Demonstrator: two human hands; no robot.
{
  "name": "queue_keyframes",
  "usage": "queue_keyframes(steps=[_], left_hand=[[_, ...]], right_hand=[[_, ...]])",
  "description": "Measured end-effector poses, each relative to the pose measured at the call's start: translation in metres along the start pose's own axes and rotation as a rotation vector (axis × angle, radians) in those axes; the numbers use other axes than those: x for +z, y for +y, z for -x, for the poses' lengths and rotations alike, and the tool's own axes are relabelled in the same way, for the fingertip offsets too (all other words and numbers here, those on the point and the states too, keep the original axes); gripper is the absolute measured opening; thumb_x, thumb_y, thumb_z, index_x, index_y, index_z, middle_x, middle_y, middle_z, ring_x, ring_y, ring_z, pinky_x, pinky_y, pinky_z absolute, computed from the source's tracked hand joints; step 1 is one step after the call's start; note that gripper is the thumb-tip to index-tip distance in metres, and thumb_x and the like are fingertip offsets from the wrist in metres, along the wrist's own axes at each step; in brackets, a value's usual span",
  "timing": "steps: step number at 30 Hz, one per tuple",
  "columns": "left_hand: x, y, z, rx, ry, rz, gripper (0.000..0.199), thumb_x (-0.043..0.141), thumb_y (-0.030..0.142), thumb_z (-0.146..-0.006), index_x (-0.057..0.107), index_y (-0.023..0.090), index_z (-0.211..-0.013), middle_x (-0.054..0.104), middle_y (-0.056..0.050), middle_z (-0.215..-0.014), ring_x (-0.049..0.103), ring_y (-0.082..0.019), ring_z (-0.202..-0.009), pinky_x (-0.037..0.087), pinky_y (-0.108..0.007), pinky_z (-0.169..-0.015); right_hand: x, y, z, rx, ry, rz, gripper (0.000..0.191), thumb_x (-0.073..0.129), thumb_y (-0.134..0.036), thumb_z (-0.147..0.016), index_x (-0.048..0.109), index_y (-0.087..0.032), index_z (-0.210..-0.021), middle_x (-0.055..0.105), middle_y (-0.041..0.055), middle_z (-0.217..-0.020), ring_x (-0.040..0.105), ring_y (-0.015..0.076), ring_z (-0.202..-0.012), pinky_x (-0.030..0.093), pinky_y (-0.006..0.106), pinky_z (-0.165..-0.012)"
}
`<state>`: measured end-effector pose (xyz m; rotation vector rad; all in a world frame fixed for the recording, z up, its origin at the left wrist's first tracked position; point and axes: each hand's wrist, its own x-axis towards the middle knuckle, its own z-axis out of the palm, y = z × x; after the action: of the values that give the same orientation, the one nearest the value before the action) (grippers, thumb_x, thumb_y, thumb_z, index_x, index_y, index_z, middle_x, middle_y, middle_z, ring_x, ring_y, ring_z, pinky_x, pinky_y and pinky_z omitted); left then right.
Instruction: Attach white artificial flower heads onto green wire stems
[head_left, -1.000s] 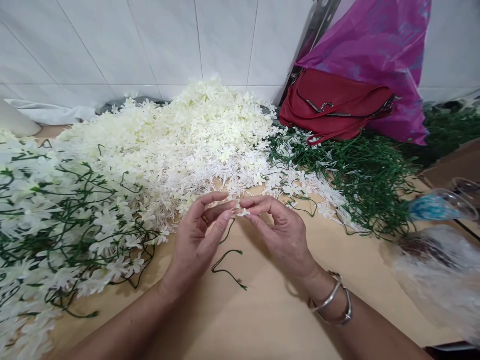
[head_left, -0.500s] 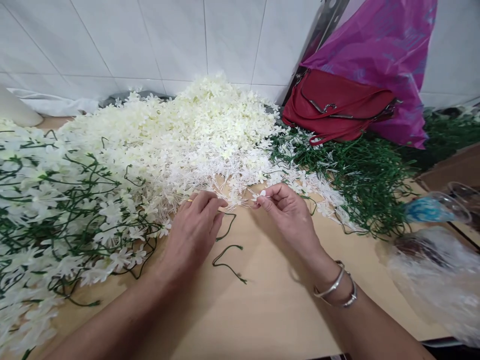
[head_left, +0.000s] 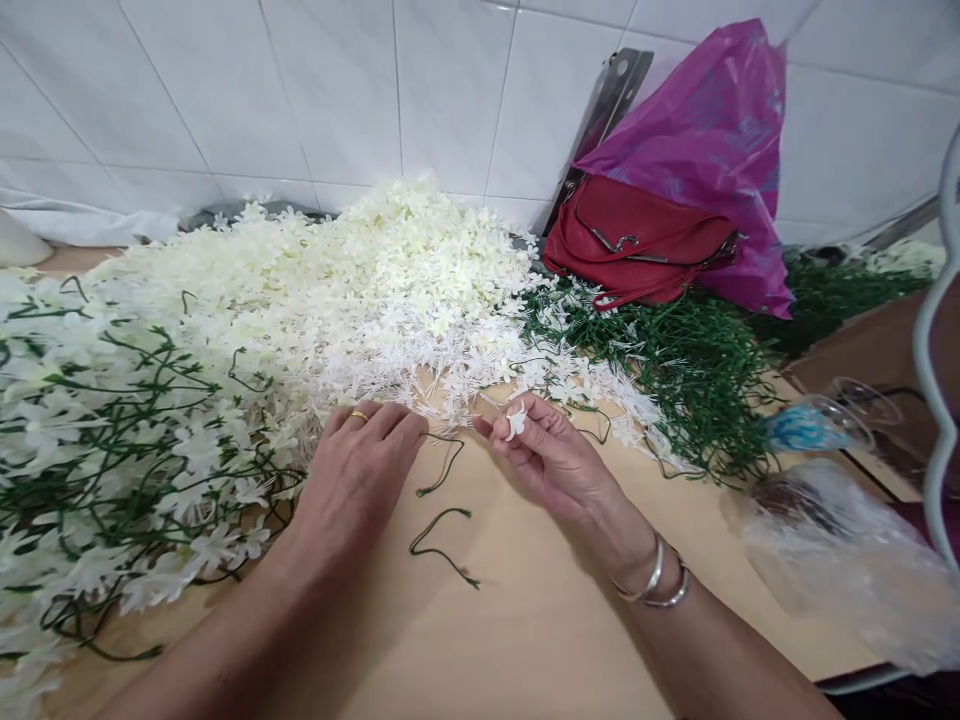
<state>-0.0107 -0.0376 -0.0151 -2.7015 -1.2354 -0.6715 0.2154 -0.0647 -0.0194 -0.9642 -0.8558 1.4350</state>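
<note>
Between the thumb and fingers of my right hand is a small white artificial flower, petals facing up. My left hand rests palm down at the front of the pile of white and cream flowers. Its fingers are curled, and their tips are hidden, so what they hold cannot be made out. One green stem runs from close by the left fingertips. Nearer to me, a second, bent green stem lies loose on the table.
Assembled flowers on green stems heap up at left. Bare green stems are piled at right, below a red handbag and purple bag. A clear plastic bag and a blue-patterned cup are at far right.
The view has shifted slightly right. My right hand has turned, bringing the white flower upright into view. My left hand has drawn a little away from it, its fingers more curled.
</note>
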Motion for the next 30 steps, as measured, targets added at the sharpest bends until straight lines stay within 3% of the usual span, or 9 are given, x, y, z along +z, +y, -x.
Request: queue_keyframes(steps=[3,7,9,13,17,22,27,30], left_hand=[[0.001,0.000,-0.001,-0.005,0.119,0.120,0.019,0.051,0.019,-0.107,0.068,0.022,-0.101,0.075,-0.005,-0.095,0.068,-0.025,-0.090,0.044,-0.040,-0.084],[-0.004,0.005,-0.004,-0.092,0.187,0.436,0.008,0.061,0.023,-0.101,0.067,0.022,-0.095,0.067,-0.002,-0.085,0.064,-0.018,-0.081,0.049,-0.032,-0.075],[-0.008,0.009,-0.005,-0.161,0.206,0.588,0.007,0.066,0.022,-0.096,0.067,0.022,-0.089,0.065,-0.003,-0.089,0.065,-0.018,-0.084,0.052,-0.031,-0.077],[-0.011,0.015,-0.006,-0.338,0.178,1.062,0.011,0.069,0.021,-0.091,0.064,0.021,-0.082,0.071,-0.008,-0.114,0.074,-0.021,-0.101,0.059,-0.036,-0.092],[0.001,0.015,-0.006,-0.453,0.097,1.410,0.012,0.077,0.022,-0.088,0.065,0.020,-0.087,0.076,-0.003,-0.088,0.077,-0.015,-0.076,0.062,-0.027,-0.073],[0.017,0.014,-0.005,-0.453,0.019,1.397,0.010,0.079,0.025,-0.088,0.075,0.018,-0.094,0.075,0.000,-0.079,0.073,-0.013,-0.072,0.059,-0.023,-0.068],[0.020,0.014,0.000,-0.456,0.048,1.264,0.010,0.075,0.030,-0.092,0.078,0.020,-0.095,0.075,-0.001,-0.078,0.068,-0.013,-0.071,0.054,-0.025,-0.068],[0.018,0.015,0.001,-0.379,0.076,1.088,0.010,0.073,0.029,-0.094,0.080,0.022,-0.096,0.077,-0.002,-0.086,0.069,-0.015,-0.079,0.052,-0.028,-0.073]], right_hand=[[0.001,-0.001,0.002,0.018,0.001,-0.045,0.043,0.098,-0.053,-0.061,0.065,-0.028,-0.073,0.070,-0.0018,-0.073,0.070,0.0206,-0.078,0.058,0.047,-0.100],[0.000,-0.002,0.002,0.012,-0.042,-0.027,0.037,0.095,-0.048,-0.070,0.064,-0.028,-0.074,0.063,-0.0055,-0.063,0.063,0.0158,-0.066,0.050,0.047,-0.114],[-0.001,-0.002,0.001,0.000,-0.069,-0.001,0.036,0.091,-0.049,-0.075,0.064,-0.027,-0.074,0.060,-0.0067,-0.061,0.060,0.0144,-0.062,0.047,0.047,-0.117],[-0.003,-0.001,0.000,0.026,-0.126,0.022,0.033,0.088,-0.050,-0.079,0.064,-0.026,-0.079,0.062,-0.0055,-0.066,0.061,0.0148,-0.064,0.054,0.043,-0.102],[-0.001,0.000,0.000,0.040,-0.154,-0.002,0.030,0.089,-0.048,-0.078,0.069,-0.025,-0.081,0.069,-0.0006,-0.080,0.066,0.0173,-0.075,0.056,0.036,-0.085],[-0.004,0.005,-0.004,0.049,-0.096,-0.039,0.028,0.095,-0.042,-0.073,0.074,-0.023,-0.076,0.069,-0.0017,-0.073,0.062,0.0140,-0.071,0.051,0.028,-0.080],[-0.003,0.009,-0.002,0.083,-0.124,-0.037,0.027,0.096,-0.042,-0.073,0.079,-0.023,-0.079,0.073,-0.0009,-0.076,0.063,0.0132,-0.073,0.049,0.027,-0.079],[-0.001,0.010,-0.001,0.079,-0.129,-0.025,0.025,0.095,-0.042,-0.075,0.080,-0.023,-0.080,0.074,-0.0012,-0.074,0.063,0.0126,-0.071,0.049,0.027,-0.079]])
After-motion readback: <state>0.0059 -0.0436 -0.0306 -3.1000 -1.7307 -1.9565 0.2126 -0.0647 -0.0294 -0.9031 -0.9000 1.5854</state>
